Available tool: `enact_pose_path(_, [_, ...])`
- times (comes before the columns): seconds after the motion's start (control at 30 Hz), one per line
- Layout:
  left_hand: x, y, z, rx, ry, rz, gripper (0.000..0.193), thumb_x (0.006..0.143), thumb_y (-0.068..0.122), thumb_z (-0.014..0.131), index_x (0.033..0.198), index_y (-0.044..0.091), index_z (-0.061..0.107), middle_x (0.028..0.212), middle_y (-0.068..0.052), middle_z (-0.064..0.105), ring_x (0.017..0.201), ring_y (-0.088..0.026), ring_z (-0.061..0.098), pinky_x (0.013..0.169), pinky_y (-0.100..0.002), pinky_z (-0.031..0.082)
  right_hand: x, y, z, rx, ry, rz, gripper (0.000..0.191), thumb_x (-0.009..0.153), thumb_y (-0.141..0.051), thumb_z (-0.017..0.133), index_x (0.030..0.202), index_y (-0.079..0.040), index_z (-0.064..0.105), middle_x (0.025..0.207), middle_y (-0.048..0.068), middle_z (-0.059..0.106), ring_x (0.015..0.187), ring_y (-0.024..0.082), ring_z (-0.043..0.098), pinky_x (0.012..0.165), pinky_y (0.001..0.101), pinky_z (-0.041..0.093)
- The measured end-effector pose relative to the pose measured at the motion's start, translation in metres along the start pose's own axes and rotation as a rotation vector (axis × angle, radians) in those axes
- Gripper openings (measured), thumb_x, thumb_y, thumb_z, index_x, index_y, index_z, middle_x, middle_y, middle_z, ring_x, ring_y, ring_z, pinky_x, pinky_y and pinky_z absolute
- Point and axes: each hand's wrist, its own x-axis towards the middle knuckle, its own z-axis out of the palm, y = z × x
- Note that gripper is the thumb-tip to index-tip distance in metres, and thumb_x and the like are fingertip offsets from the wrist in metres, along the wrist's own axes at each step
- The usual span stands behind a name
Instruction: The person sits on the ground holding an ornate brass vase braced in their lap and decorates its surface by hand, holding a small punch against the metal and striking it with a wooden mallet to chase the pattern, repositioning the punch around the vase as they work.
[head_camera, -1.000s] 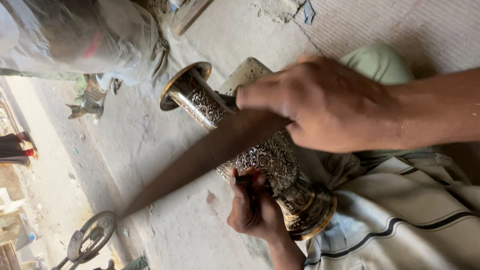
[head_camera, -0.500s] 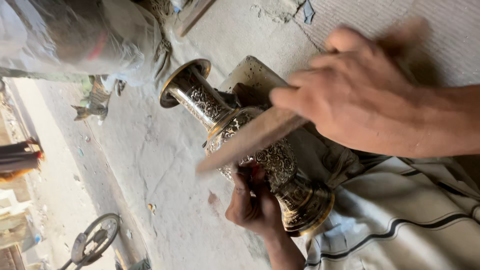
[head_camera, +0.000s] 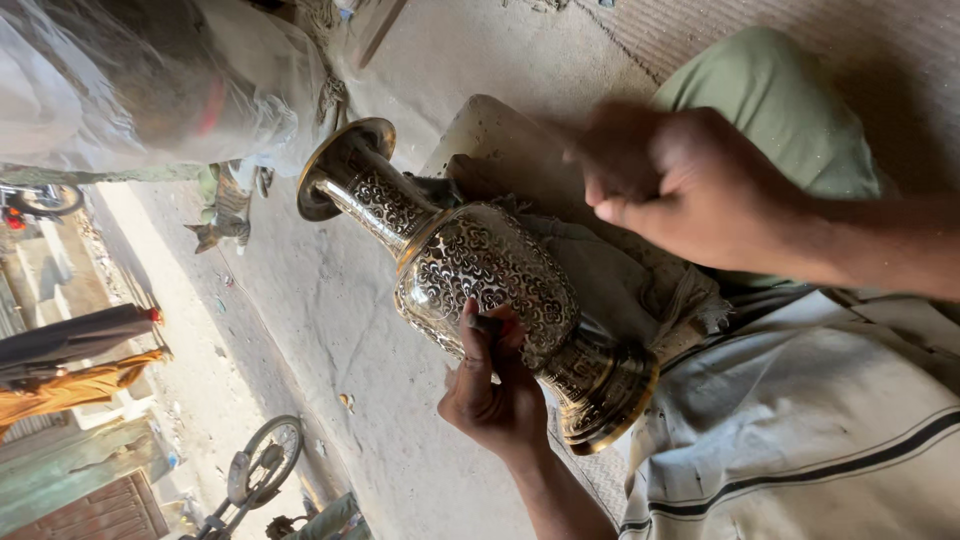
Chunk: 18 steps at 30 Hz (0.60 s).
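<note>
Vase (head_camera: 480, 270) on cloth (head_camera: 620, 290), perhaps over a block, between hands.

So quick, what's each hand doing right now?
Left hand: closed on a small tool against the vase.
Right hand: closed fist, blurred; contents unclear.

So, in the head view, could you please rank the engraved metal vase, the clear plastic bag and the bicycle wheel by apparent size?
1. Clear plastic bag, cropped by the frame
2. Engraved metal vase
3. Bicycle wheel, farther away, so true size is unsure
</note>
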Motion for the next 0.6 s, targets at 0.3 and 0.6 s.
enact_pose_path(0.3, [0.0, 0.006, 0.001, 0.179, -0.017, 0.1, 0.034, 0.098, -0.015, 0.063, 0.127, 0.001, 0.071, 0.101, -0.013, 0.078, 0.094, -0.014, 0.073, 0.082, -0.03, 0.064, 0.001, 0.014, -0.002, -0.817, -0.316, -0.134, 0.022, 0.084, 0.003, 0.07, 0.09, -0.018, 0.069, 0.063, -0.003, 0.065, 0.058, 0.01, 0.06, 0.069, 0.0389, 0.049])
enact_pose_path(0.6, [-0.002, -0.001, 0.0, 0.063, -0.009, 0.056, 0.037, 0.1, -0.012, 0.065, 0.135, 0.0, 0.068, 0.099, -0.015, 0.077, 0.091, -0.016, 0.071, 0.078, -0.031, 0.062, 0.007, -0.008, -0.015, -0.853, -0.532, 0.146, 0.026, 0.081, 0.0, 0.07, 0.102, -0.015, 0.066, 0.066, 0.001, 0.064, 0.048, 0.012, 0.063, 0.042, 0.0305, 0.053])
